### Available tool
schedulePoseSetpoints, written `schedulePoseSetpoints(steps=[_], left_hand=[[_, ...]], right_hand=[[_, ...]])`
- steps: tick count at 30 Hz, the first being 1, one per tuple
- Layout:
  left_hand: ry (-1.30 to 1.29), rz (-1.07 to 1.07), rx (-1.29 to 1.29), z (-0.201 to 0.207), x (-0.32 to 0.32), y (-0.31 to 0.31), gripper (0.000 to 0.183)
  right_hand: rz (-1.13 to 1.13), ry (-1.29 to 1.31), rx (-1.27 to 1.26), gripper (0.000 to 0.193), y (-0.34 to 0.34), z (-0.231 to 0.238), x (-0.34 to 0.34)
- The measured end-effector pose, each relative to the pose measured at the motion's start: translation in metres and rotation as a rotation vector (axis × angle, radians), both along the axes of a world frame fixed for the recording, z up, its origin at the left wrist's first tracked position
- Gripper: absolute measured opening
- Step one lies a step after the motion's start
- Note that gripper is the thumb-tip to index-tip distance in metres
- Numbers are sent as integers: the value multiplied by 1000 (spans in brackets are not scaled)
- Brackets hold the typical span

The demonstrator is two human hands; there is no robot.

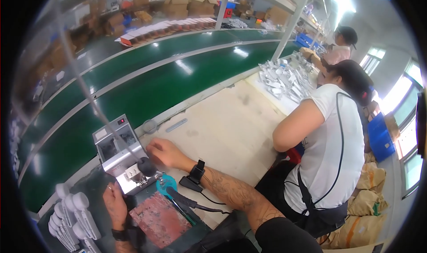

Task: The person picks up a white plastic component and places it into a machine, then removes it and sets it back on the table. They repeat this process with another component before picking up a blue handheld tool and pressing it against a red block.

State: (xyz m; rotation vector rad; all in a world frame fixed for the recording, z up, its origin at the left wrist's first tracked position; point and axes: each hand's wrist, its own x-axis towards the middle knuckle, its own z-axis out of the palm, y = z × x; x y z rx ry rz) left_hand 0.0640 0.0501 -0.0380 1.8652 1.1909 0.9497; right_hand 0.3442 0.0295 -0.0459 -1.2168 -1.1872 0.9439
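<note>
A silver box-shaped machine (116,139) with a small red display and an open-topped tray stands at the bench's left. My right hand (167,153) is by its right side, fingers curled inward; whatever they may hold is hidden. My left hand (115,206) lies by the machine's lower left corner, fingers stretched forward, with nothing visible in it. Between my hands, a bright metal fixture (134,173) sits at the machine's front, beneath a dark rounded piece (147,166) on a blurred slanting cord. Close by are a turquoise ring (165,183) and a black cable (189,202).
A worn reddish pad (160,219) lies before me, several white round-headed handles (73,213) at left. Beyond the machine are a clear round dish (150,126) and a grey strip (176,125). A green conveyor (178,75) runs behind; a co-worker (327,137) sits at right near piled pale parts (284,79).
</note>
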Motion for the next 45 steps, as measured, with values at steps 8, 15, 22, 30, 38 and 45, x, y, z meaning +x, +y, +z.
schedulePoseSetpoints(steps=[8,15,22,30,38,45], left_hand=[[-47,-23,4,12,5,-3,39],[-63,13,56,14,3,-7,40],[-102,-11,64,6,4,-2,40],[-93,-2,38,4,-3,-2,41],[-6,-50,114,7,9,-6,41],[-107,-32,7,7,-2,-3,43]], right_hand=[[43,129,65,23,4,-7,3],[136,65,-1,19,-7,11,8],[30,249,-145,26,-37,59,24],[323,415,456,35,-140,219,7],[726,-258,556,31,-227,314,-76],[1044,-233,635,32,-196,302,-116]])
